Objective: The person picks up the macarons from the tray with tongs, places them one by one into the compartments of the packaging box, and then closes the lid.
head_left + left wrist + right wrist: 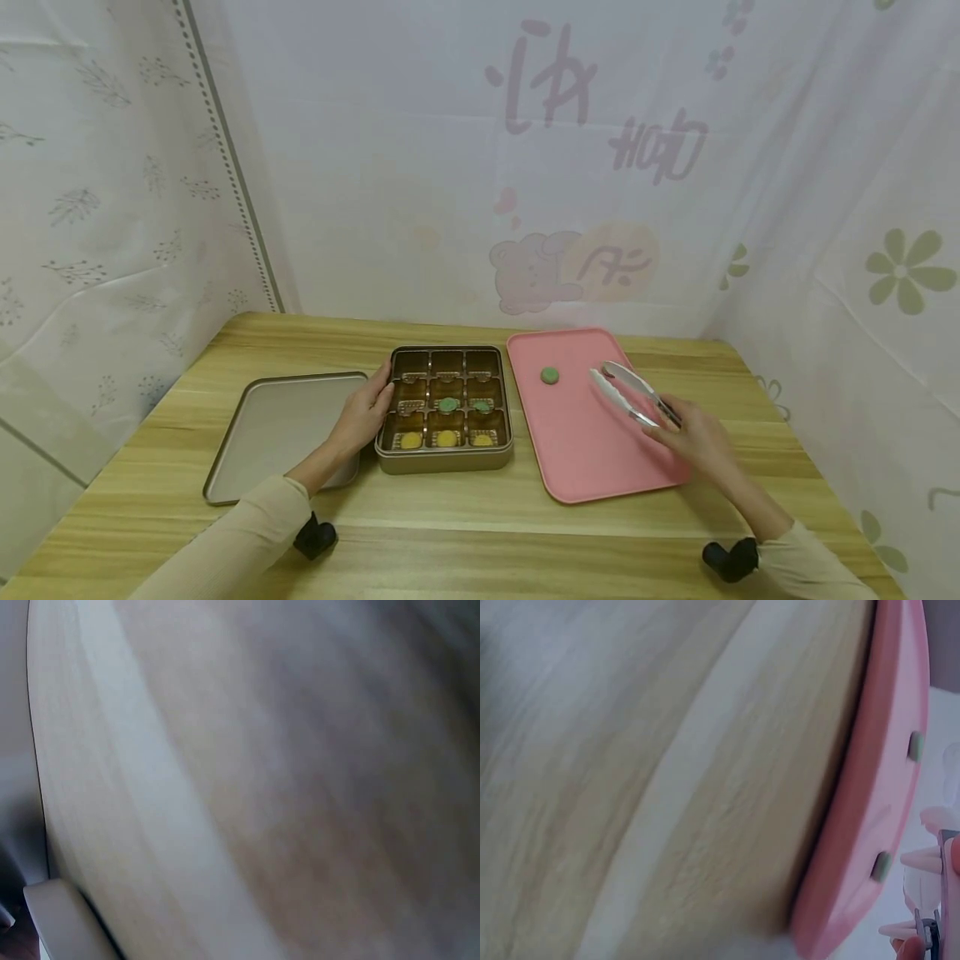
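Observation:
A gold-brown tin box (pixel 444 461) holds a divided insert. Three yellow round pieces (pixel 446 438) sit in its front row, and two green ones (pixel 448 405) in the middle and right compartments of the middle row. My left hand (pixel 362 414) holds the box at its left side. With my right hand (pixel 699 437) I grip metal tongs (pixel 633 382), their arms spread over a pink tray (pixel 573 467). Between the tong tips lies a green round piece (pixel 607 370), partly hidden. Another green piece (pixel 550 376) lies left of it on the tray; both pieces (pixel 882 866) show in the right wrist view.
A flat metal lid (pixel 288 429) lies left of the box, partly under my left forearm. The wooden table (pixel 480 542) carries everything. Patterned cloth (pixel 420 167) hangs behind and at both sides. The left wrist view mostly shows blurred tabletop (pixel 225 787).

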Demonstrator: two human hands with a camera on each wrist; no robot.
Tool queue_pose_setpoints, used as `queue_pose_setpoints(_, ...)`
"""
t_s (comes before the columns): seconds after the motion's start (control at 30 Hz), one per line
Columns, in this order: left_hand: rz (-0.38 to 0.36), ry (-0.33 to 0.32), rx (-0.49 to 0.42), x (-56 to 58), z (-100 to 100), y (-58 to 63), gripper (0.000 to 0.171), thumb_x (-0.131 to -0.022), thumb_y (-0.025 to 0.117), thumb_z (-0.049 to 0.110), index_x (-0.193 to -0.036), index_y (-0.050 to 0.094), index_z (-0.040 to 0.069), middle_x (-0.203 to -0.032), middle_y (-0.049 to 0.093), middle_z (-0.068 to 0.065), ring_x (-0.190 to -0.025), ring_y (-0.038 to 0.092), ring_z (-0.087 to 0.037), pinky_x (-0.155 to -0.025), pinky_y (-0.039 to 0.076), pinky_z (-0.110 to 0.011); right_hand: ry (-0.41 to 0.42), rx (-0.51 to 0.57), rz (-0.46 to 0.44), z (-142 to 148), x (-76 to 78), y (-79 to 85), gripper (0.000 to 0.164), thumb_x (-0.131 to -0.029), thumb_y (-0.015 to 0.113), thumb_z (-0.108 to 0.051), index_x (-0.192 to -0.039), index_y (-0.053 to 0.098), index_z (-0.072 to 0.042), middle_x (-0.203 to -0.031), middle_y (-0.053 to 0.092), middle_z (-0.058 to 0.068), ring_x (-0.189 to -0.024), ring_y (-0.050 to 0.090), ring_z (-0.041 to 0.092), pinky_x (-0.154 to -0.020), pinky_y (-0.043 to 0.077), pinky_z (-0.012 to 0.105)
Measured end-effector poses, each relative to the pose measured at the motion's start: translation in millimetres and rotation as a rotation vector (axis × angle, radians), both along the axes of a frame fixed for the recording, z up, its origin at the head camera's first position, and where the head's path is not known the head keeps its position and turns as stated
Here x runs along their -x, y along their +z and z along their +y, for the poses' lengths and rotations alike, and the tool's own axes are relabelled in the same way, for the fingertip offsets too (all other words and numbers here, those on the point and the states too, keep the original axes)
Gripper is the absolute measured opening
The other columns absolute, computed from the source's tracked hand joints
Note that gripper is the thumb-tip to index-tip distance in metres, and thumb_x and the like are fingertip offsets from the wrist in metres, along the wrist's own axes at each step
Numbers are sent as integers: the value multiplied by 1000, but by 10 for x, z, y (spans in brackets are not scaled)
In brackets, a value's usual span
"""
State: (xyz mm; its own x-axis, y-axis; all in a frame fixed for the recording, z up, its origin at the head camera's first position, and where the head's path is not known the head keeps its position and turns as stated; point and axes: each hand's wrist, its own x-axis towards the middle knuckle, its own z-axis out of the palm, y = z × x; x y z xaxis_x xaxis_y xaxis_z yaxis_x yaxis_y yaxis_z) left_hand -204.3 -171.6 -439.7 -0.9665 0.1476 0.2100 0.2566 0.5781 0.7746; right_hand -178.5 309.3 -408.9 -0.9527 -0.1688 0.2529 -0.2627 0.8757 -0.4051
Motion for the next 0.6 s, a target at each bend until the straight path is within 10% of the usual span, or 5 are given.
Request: queue_pose_setpoints(0.6, 14, 10, -3, -11, 10, 11, 49, -103, 35, 10, -146, 21, -6, -151, 23, -22, -139, 23, -39, -113, 23, -52, -119, -72, -68, 152, 53, -41, 61, -80, 74, -28, -122, 54, 12, -100, 62, 32, -83, 61, 38, -63, 49, 50)
